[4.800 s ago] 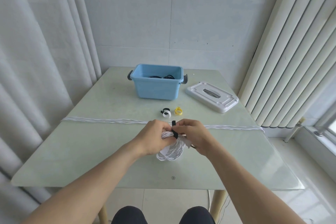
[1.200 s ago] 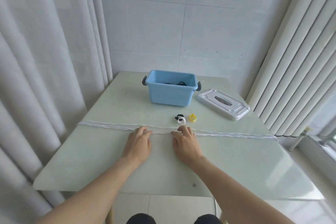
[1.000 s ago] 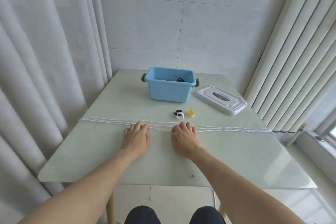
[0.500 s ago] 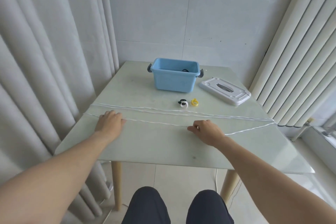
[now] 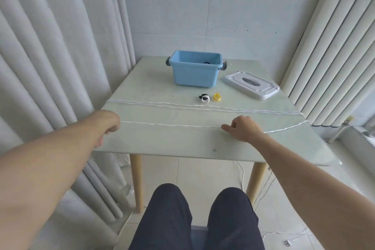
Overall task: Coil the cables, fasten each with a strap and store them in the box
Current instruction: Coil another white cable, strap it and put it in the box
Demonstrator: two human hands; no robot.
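My left hand (image 5: 108,123) curls at the surface's (image 5: 162,144) left edge, its hold on the near white cable (image 5: 172,125) hidden; my right hand (image 5: 242,129) pinches that cable; beyond lie more cables (image 5: 203,106), two straps (image 5: 210,98), then the blue box (image 5: 194,75).

The pale green table (image 5: 162,144) bears white cables (image 5: 182,106), a blue box (image 5: 194,76), a white lid (image 5: 251,85) and straps (image 5: 210,97).
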